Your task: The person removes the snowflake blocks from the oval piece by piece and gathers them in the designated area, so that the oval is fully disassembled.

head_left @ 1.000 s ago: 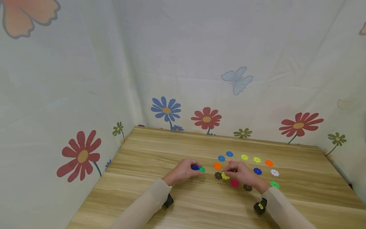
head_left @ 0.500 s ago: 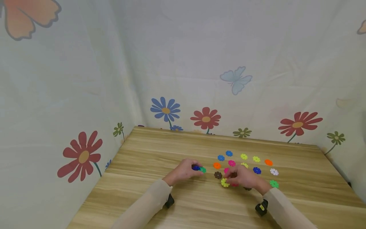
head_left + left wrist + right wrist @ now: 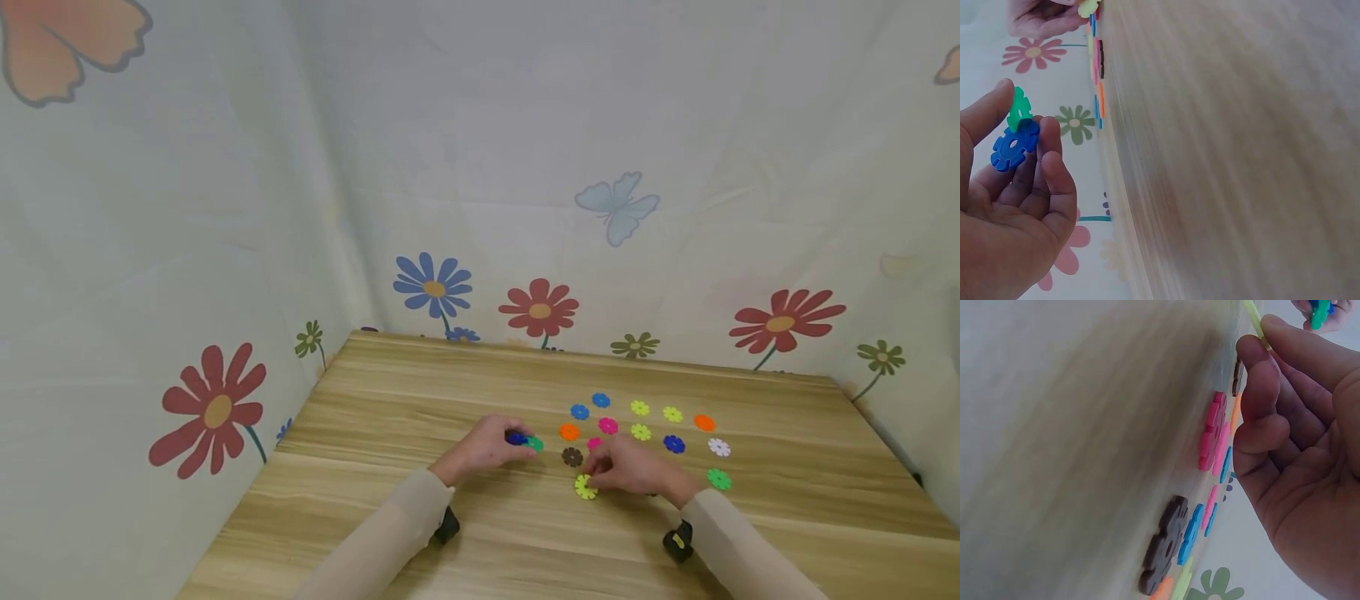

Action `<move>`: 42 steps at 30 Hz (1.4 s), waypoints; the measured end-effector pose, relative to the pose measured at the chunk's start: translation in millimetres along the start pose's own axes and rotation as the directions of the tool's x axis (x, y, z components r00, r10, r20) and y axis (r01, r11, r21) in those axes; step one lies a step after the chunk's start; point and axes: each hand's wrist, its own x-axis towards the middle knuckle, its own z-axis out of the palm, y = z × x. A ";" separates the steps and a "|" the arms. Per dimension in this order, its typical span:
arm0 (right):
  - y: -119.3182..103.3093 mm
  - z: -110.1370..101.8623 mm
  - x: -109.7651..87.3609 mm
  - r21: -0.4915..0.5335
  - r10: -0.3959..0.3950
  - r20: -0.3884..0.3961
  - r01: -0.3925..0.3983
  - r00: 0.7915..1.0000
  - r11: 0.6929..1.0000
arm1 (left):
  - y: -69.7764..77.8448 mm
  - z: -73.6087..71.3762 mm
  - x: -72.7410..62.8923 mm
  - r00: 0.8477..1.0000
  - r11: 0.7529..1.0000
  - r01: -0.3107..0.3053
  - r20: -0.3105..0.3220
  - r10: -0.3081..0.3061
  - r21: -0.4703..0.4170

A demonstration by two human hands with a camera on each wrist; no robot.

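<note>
My left hand (image 3: 483, 446) holds two plastic flower-shaped snowflake discs, a dark blue disc (image 3: 1001, 152) and a green disc (image 3: 1017, 99). In the left wrist view the two are slotted together at an angle, the thumb against the green one and fingers behind the blue. A yellow snowflake disc (image 3: 582, 492) is pinched by its edge between the thumb and forefinger of my right hand (image 3: 630, 465). The right wrist view shows this disc edge-on, lifted off the table. Brown (image 3: 567, 457) and pink discs (image 3: 1212, 428) lie under or beside the right hand, partly hidden.
More loose discs lie flat on the wooden table (image 3: 420, 383), among them an orange disc (image 3: 564, 432), a light blue disc (image 3: 597, 400), a white disc (image 3: 714, 448) and a green disc (image 3: 714, 479). A flower-printed curtain (image 3: 480, 167) hangs behind the table.
My right hand has picked the yellow disc up from beside the brown one and brought it slightly toward me. The left hand stays nearly still with its joined discs.
</note>
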 end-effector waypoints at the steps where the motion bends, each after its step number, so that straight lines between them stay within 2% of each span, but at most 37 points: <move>1: -0.7 -0.3 0.7 -0.010 -0.001 0.000 0.001 1.000 1.000 | 0.3 0.0 0.3 1.000 1.000 0.002 0.000 -0.002 -0.001; 10: -1.5 -0.5 3.2 -0.047 -0.002 -0.008 0.001 1.000 0.999 | 2.6 0.1 3.2 1.000 1.000 -0.001 0.003 0.001 -0.004; 18: -2.0 0.0 2.0 -0.069 -0.049 -0.028 0.047 0.998 0.996 | 0.1 2.6 4.6 1.000 0.999 0.001 0.003 -0.001 -0.032; 21: -3.6 -0.3 3.0 -0.040 -0.030 -0.038 0.028 0.999 0.999 | -0.2 3.2 5.1 1.000 1.000 -0.004 -0.001 0.004 -0.027; 26: -7.9 0.1 8.9 0.045 -0.003 -0.089 0.007 0.996 0.999 | -0.4 4.2 5.4 1.000 1.000 -0.022 -0.005 0.021 -0.014; 34: -18.4 0.9 20.5 -0.016 -0.048 -0.237 0.046 0.970 0.999 | -1.6 4.0 5.7 1.000 1.000 -0.021 -0.007 0.021 -0.016; 42: -28.3 0.6 28.9 -0.017 -0.088 -0.300 0.087 0.950 0.996 | -1.4 1.9 3.7 1.000 0.999 -0.017 0.000 0.017 -0.048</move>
